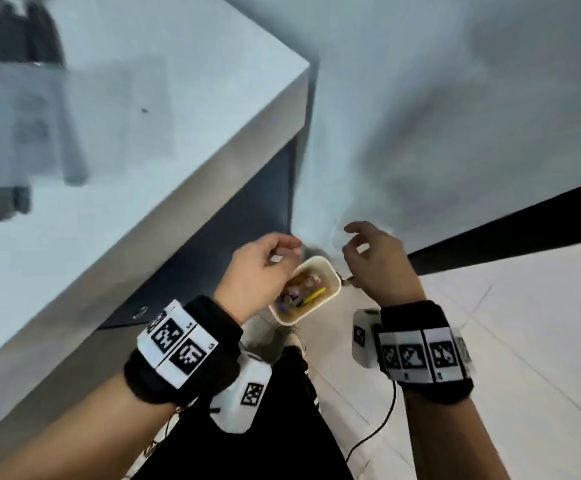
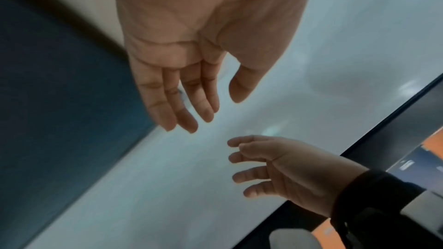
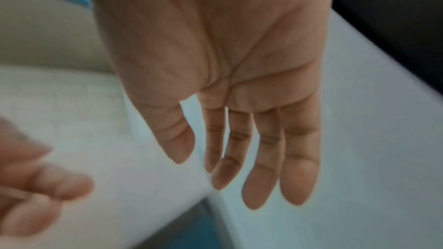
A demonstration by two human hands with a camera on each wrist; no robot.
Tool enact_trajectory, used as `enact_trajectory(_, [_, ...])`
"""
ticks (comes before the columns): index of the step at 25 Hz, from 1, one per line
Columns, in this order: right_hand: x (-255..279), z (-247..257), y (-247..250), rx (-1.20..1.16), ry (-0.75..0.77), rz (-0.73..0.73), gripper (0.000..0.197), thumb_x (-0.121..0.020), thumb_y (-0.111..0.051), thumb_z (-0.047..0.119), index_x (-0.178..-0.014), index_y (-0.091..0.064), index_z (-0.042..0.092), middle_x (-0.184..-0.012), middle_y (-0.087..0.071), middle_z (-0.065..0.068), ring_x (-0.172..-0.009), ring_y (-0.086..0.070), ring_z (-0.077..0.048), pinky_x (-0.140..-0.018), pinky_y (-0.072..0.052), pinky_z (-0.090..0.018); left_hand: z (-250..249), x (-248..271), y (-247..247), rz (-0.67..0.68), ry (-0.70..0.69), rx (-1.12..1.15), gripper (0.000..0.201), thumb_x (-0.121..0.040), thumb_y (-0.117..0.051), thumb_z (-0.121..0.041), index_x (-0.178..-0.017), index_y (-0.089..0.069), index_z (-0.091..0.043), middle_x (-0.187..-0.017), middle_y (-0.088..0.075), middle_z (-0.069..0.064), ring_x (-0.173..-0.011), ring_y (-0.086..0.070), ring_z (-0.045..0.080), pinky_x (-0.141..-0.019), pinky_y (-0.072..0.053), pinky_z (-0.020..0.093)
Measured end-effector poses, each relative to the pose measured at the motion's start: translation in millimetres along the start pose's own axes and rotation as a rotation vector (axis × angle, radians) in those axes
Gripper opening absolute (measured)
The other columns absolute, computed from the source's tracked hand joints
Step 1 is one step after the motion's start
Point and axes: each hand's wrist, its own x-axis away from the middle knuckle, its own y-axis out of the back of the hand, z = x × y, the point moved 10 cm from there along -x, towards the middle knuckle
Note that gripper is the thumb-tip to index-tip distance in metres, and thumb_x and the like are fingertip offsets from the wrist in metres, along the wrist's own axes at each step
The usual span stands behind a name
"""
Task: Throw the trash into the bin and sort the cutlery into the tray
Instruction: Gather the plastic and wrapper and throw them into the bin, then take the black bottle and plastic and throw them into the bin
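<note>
White table (image 1: 115, 140) — pale wall (image 1: 455, 98), tiled floor (image 1: 524, 323).

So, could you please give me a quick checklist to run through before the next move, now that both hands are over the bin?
1. Left hand empty: ok, fingers relaxed, holding nothing.
2. Right hand empty: ok, fingers hang straight.
3. Trash in the bin: ok, colourful scraps lie inside.
4. Hands apart from the bin's rim: cannot tell, the head view shows them overlapping it.
5. Cutlery tray on the table: cannot tell, that end is blurred.
6. Cutlery left to sort: cannot tell.
</note>
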Motion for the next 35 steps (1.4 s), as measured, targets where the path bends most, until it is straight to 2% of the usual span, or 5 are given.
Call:
enact_trajectory(5, [38.3,181.5,61.4,-0.07,0.417,-0.027,0.029,-0.085,-0.057,0.017,-0.113,-0.061,0.022,-0.089,-0.059,0.005,-0.069,-0.055,-0.002,-0.065,-0.041,-0.008,-84.9,88.3,128.9,-0.218,-0.139,-0.032,0.013,-0.087,-0.061,-0.019,-0.098,-0.065,-0.026,-0.074,-0.059,-0.016,-0.059,-0.053,-0.004,-0.056,-0.04,0.003])
enact_trajectory(10, [25.7,300.3,2.8,0.107,0.634,0.081,0.032,-0.086,-0.057,0.017,-0.117,-0.06,0.017,-0.11,-0.061,-0.004,-0.09,-0.056,-0.019,-0.083,-0.042,-0.023,-90.7,137.1,279.3,-0.633,-0.107,-0.134,0.014,-0.086,-0.061,-0.022,-0.098,-0.066,-0.027,-0.086,-0.064,-0.011,-0.057,-0.06,0.001,-0.058,-0.047,0.018])
enact_trajectory(14, [-0.8,351.8,-71.9,0.351,0.684,0.216,0.041,-0.086,-0.06,0.021,-0.126,-0.054,0.014,-0.136,-0.05,-0.008,-0.12,-0.052,-0.024,-0.101,-0.039,-0.029,-80.9,131.6,360.3,-0.874,0.012,-0.483,0.042,-0.084,-0.058,-0.028,-0.124,-0.059,-0.017,-0.128,-0.055,0.011,-0.116,-0.055,0.03,-0.098,-0.045,0.036])
enact_trajectory(22, [-46.4,362.1,-126.3,0.841,0.481,0.187,0.098,-0.065,-0.074,0.047,-0.144,-0.024,0.017,-0.135,-0.049,-0.009,-0.127,-0.043,-0.031,-0.108,-0.028,-0.055,-52.9,71.8,395.9,-0.652,0.152,-0.765,0.064,-0.078,-0.061,-0.043,-0.135,-0.044,-0.02,-0.14,-0.042,0.009,-0.127,-0.044,0.033,-0.105,-0.037,0.049])
enact_trajectory(35, [-74.5,392.3,-66.9,0.202,0.401,0.165,0.025,-0.085,-0.063,0.017,-0.1,-0.061,-0.003,-0.1,-0.059,-0.017,-0.096,-0.055,-0.025,-0.087,-0.043,-0.034,-31.9,44.4,408.6,-0.558,0.155,-0.6,0.083,-0.066,-0.076,-0.03,-0.138,-0.035,-0.018,-0.131,-0.044,0.013,-0.119,-0.052,0.037,-0.102,-0.044,0.049])
